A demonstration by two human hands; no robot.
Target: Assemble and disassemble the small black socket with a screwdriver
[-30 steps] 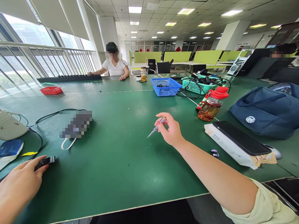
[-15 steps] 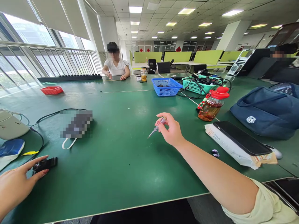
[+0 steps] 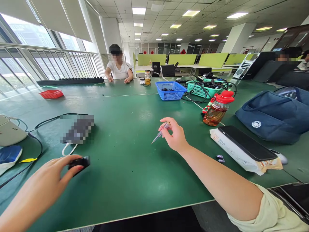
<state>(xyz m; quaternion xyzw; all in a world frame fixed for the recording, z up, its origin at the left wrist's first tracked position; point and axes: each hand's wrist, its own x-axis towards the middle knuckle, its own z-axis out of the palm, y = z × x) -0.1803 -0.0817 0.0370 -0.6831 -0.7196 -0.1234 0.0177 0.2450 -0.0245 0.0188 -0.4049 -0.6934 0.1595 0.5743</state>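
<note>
A small black object [image 3: 82,163] is pinched between the thumb and fingers of my left hand [image 3: 58,174], at the left over the green table [image 3: 116,193]. My right hand [image 3: 174,135], near the middle, grips a slim screwdriver [image 3: 158,135] with a clear handle; its thin metal tip points down and to the left. The two hands are well apart. Just beyond my left hand lies a blurred dark device [image 3: 78,129] with a white loop.
Farther back are a blue basket [image 3: 171,91], a green basket [image 3: 201,89] of cables and a red tray [image 3: 51,94]. On the right stand a red-lidded bottle [image 3: 217,111], a phone [image 3: 247,141] on a white packet and a navy bag [image 3: 272,116]. A person sits across the table.
My left hand has moved to the right, carrying the black object with it. My right hand holds the screwdriver in nearly the same place. The view has shifted slightly.
</note>
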